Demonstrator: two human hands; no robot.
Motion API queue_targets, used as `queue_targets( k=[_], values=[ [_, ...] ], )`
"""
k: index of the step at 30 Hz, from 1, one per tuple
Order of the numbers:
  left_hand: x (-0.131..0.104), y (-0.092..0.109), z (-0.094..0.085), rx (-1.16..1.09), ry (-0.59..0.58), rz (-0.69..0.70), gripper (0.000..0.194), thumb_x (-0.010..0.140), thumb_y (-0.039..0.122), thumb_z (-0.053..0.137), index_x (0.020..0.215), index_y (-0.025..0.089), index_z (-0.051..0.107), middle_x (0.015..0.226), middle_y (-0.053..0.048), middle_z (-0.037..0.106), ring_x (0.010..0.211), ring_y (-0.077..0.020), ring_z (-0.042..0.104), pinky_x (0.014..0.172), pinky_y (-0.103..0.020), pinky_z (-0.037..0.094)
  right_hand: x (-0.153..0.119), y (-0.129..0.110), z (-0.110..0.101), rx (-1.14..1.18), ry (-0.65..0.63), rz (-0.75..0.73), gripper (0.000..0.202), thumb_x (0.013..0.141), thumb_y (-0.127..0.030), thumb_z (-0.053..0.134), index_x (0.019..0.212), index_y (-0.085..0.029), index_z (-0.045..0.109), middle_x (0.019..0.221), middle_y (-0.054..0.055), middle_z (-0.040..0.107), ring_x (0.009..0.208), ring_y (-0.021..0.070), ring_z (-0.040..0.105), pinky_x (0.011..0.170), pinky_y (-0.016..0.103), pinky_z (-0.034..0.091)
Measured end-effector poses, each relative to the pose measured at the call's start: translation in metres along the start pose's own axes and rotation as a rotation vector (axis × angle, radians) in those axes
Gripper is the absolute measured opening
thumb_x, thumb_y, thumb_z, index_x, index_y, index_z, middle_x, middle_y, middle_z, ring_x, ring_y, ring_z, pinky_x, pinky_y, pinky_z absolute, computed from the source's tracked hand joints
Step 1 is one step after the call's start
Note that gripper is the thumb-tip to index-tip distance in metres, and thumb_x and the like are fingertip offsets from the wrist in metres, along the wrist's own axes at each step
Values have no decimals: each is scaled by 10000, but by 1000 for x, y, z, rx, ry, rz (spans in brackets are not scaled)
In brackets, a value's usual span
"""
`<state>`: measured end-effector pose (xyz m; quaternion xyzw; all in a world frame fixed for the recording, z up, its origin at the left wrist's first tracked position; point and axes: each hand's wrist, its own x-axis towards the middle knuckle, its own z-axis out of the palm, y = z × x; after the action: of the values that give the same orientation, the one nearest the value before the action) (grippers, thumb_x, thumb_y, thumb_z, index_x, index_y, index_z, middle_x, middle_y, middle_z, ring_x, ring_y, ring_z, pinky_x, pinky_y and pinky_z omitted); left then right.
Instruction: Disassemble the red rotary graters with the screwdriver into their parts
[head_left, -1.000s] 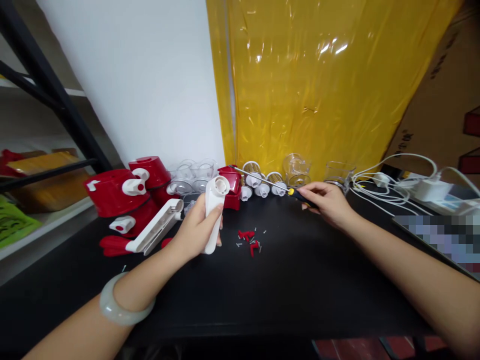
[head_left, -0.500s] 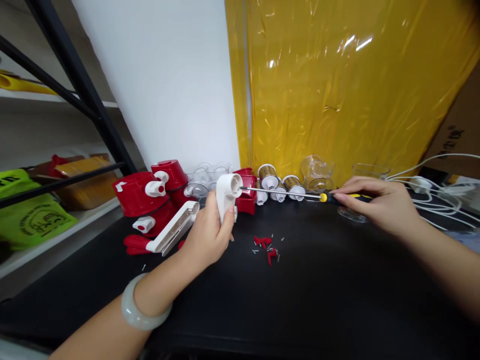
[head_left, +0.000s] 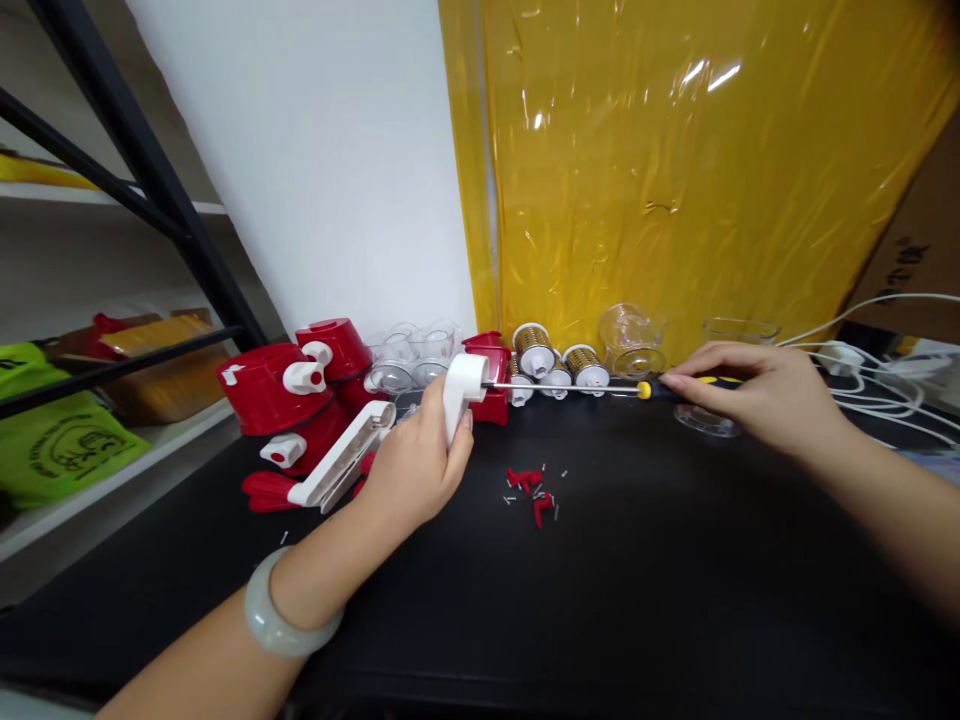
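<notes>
My left hand [head_left: 420,450] is closed around a white plastic crank handle [head_left: 465,382], its round hollow end turned to the right. In my right hand [head_left: 765,395] I grip a screwdriver [head_left: 600,388] by its black and yellow handle. The long shaft lies level, and its tip is inside the opening of the white part; the tip itself is hidden. Below, on the black table [head_left: 637,600], lie small red plastic pieces [head_left: 525,479] with several loose screws [head_left: 556,513] around them.
Red housings with white knobs [head_left: 262,390] stand at the left, beside a white handle with a red grip [head_left: 341,460]. Along the back are metal grater drums [head_left: 534,350] and clear plastic cups [head_left: 631,345]. White cables [head_left: 892,385] coil at the right. A black shelf frame [head_left: 187,250] rises at left.
The white part has turned, so its open end now faces more to the right, toward the screwdriver. The shaft's tip has gone into the opening. Both hands keep their hold.
</notes>
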<state>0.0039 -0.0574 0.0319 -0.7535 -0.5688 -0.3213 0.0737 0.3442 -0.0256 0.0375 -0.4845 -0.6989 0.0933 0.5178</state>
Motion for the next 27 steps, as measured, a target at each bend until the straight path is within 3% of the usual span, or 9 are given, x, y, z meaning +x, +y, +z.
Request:
queue_targets(
  k=[3, 5, 10, 14, 20, 27],
  values=[
    [-1, 1, 3, 146, -6, 22, 555, 955, 391, 390, 1431, 111, 331, 894, -143, 694, 740, -291, 675, 667, -353, 484, 1, -2, 1, 130, -82, 383, 413, 595, -534, 813, 720, -154, 708, 581, 35, 655, 494, 122, 561, 446, 221, 375],
    [-2, 2, 4, 197, 6, 37, 570, 956, 387, 381, 1446, 107, 309, 935, -156, 694, 752, -290, 682, 679, -357, 493, 2, -4, 3, 265, -137, 543, 430, 575, -532, 828, 696, -151, 669, 548, 13, 616, 449, 90, 526, 388, 175, 297],
    [-2, 3, 3, 152, 24, 16, 575, 940, 392, 414, 1430, 106, 320, 914, -149, 689, 749, -294, 681, 679, -352, 491, 1, -10, 10, 420, -162, 651, 455, 491, -464, 887, 630, -141, 598, 566, -20, 579, 436, 53, 525, 359, 120, 240],
    [0, 3, 2, -4, -17, -52, 546, 936, 402, 419, 1399, 126, 333, 882, -135, 681, 738, -311, 672, 662, -369, 469, -2, -10, 11, 297, -53, 474, 435, 547, -518, 844, 658, -154, 634, 586, -1, 617, 465, 97, 554, 432, 192, 372],
    [1, 2, 1, -267, -57, -71, 402, 956, 400, 427, 1279, 163, 407, 613, -11, 617, 569, -233, 625, 615, -334, 437, -8, -13, 3, -100, 197, -165, 288, 727, -445, 741, 636, -181, 666, 665, 32, 685, 617, 152, 605, 637, 276, 458],
    [3, 5, -3, -389, -76, -78, 238, 965, 387, 412, 1124, 211, 432, 536, 48, 576, 511, -182, 613, 563, -293, 444, -11, -17, 2, -167, 246, -296, 240, 760, -385, 730, 637, -196, 647, 679, 26, 685, 619, 158, 615, 607, 279, 450]
  ],
)
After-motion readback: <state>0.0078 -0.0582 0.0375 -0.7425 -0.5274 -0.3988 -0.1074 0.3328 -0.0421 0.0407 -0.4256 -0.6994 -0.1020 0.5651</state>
